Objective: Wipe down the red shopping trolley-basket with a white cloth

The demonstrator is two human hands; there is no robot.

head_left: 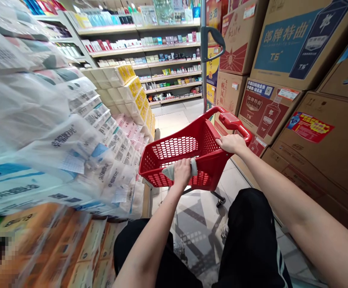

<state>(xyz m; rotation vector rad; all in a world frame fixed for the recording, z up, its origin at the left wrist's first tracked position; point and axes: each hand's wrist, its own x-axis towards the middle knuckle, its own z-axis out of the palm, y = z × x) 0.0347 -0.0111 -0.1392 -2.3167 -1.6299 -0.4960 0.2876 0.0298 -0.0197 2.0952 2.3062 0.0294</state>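
A red plastic shopping cart [214, 176] with perforated sides stands on the tiled floor before my knees. My left hand [182, 172] is closed around a pale grey-green cloth [194, 167] at the cart's near rim; the cloth's ends stick out on both sides of the fist. With fingers bent over the rim near the handle end, my right hand [232, 143] grips the cart. The red handle [235, 123] rises just beyond that hand. Through the open top, the part of the basket I can see holds nothing.
Stacked tissue packs [102, 160] crowd the left side, with orange packs [51, 244] nearer. Cardboard cartons [282, 44] are piled along the right. A grey post with a looped handle [213, 44] stands beside them. Shelves of boxed goods [168, 52] line the back.
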